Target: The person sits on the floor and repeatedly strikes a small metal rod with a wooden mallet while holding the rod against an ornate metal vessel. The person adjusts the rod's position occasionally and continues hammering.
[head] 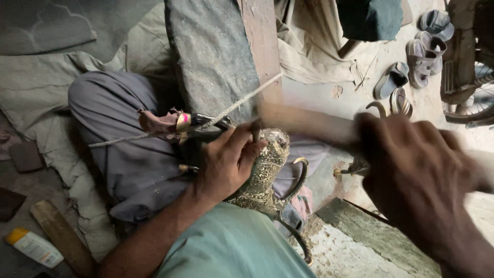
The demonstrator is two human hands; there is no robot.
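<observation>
Left grip (pixel 226 159) pinches punch (pixel 255 128) on brass vessel (pixel 265 172) | right grip (pixel 417 170) swings mallet (pixel 303 123)

Several sandals (pixel 411 62) are scattered on the dusty floor beside a bicycle wheel (pixel 471 105). A white bottle with a yellow cap (pixel 33 247) is laid near a wooden stick (pixel 64 238).
</observation>
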